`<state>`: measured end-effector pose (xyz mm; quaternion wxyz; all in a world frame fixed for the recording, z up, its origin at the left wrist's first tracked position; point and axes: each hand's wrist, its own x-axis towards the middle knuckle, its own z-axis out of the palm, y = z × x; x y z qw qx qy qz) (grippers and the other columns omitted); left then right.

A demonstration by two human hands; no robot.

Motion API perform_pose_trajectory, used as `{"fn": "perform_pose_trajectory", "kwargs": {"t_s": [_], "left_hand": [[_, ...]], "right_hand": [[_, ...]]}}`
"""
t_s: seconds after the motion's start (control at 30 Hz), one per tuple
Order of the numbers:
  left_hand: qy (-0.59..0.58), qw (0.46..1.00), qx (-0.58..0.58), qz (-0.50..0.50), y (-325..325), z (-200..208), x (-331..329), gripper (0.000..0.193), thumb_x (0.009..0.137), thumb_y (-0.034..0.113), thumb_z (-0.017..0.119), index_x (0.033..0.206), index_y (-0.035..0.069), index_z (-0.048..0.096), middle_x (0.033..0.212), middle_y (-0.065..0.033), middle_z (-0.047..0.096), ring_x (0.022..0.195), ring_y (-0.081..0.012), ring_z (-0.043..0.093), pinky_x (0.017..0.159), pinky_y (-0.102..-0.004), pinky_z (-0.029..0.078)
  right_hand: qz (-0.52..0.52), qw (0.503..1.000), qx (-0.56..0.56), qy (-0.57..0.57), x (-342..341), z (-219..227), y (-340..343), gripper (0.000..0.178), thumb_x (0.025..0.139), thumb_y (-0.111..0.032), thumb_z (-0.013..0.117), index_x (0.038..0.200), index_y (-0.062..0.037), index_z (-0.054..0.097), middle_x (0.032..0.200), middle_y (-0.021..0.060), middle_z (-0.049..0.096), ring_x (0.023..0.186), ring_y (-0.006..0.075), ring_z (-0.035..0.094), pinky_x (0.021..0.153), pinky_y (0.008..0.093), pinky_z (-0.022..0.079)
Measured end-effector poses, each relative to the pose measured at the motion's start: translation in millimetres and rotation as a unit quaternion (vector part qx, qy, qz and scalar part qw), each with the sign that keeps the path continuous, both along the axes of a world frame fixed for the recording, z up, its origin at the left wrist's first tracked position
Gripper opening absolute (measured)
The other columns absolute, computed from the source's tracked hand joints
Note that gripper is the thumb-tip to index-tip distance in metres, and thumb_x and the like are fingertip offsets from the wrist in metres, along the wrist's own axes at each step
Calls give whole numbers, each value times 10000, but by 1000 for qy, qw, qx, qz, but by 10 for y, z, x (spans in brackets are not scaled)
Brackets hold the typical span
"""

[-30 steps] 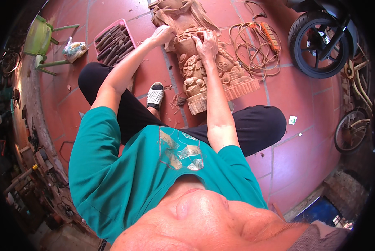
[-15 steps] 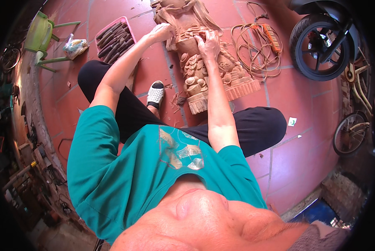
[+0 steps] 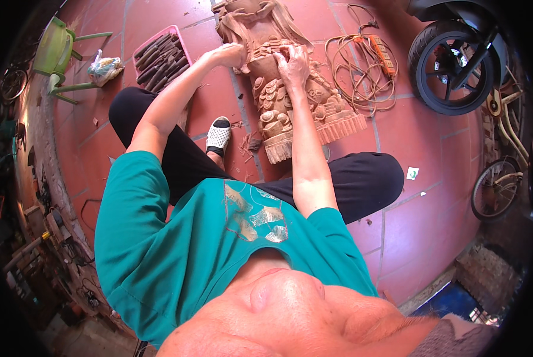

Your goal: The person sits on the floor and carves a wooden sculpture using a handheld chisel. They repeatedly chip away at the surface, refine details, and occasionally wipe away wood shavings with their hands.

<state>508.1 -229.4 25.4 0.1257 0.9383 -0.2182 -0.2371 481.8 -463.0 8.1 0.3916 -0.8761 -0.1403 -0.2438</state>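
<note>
A large brown wood carving (image 3: pixel 272 95) lies on the tiled floor in front of me, covered in coin-like discs, rounded lumps and draped folds, with a fluted base at its near end. My left hand (image 3: pixel 230 55) is closed at the carving's left edge, knuckles up. Whatever its curled fingers hold is hidden. My right hand (image 3: pixel 294 66) rests on the middle of the carving, over the coin-like relief. Its thumb and fingers are bent and spread apart, touching the wood, and no tool shows in it.
A pink basket (image 3: pixel 177 31) of dark, stick-like tools stands left of the carving, near a green plastic chair (image 3: pixel 55 47) and a plastic bag (image 3: pixel 105 69). To the right lie a coiled cord (image 3: pixel 352 89) with an orange power strip (image 3: pixel 383 56), and a motorbike wheel (image 3: pixel 418 68).
My left hand has shifted slightly down along the carving's edge, its wrist bending more. The right hand stays on the relief, its fingers moving only a little. The whole view has drifted slightly.
</note>
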Motion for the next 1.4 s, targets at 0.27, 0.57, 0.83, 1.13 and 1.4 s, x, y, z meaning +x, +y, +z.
{"fn": "perform_pose_trajectory", "kwargs": {"t_s": [0.27,0.57,0.83,1.13,1.4], "left_hand": [[-186,975,-71,94,-24,-246,-95,134,776,131,649,836,38,726,812,-202,692,814,-366,687,727,-450,541],[32,999,-10,8,-29,29,-36,164,783,141,654,890,67,754,813,-181,703,786,-331,694,725,-429,544],[-190,973,-91,98,-23,-253,-133,155,802,160,666,892,51,730,833,-189,700,831,-358,687,753,-448,537],[-14,998,-15,56,-42,-21,-83,154,767,134,649,835,36,745,783,-184,697,761,-337,692,705,-426,544],[-202,962,-133,123,-8,-231,-148,129,770,145,653,811,53,734,814,-208,692,801,-375,690,721,-451,552]], "right_hand": [[9,1000,-9,2,28,2,0,244,774,-258,782,934,-88,713,886,97,622,895,266,598,800,396,488],[3,1000,-5,13,-3,-8,-31,248,776,-244,786,950,-86,706,890,94,618,895,265,597,802,394,490],[5,999,16,34,-14,46,8,248,771,-260,786,940,-92,718,898,96,616,902,271,599,801,394,492],[6,998,19,60,-32,69,-11,207,760,-201,784,913,-90,700,928,98,651,968,282,605,856,410,489],[2,999,16,44,-7,66,22,217,746,-206,792,908,-94,701,919,104,648,967,287,594,864,409,480]]}}
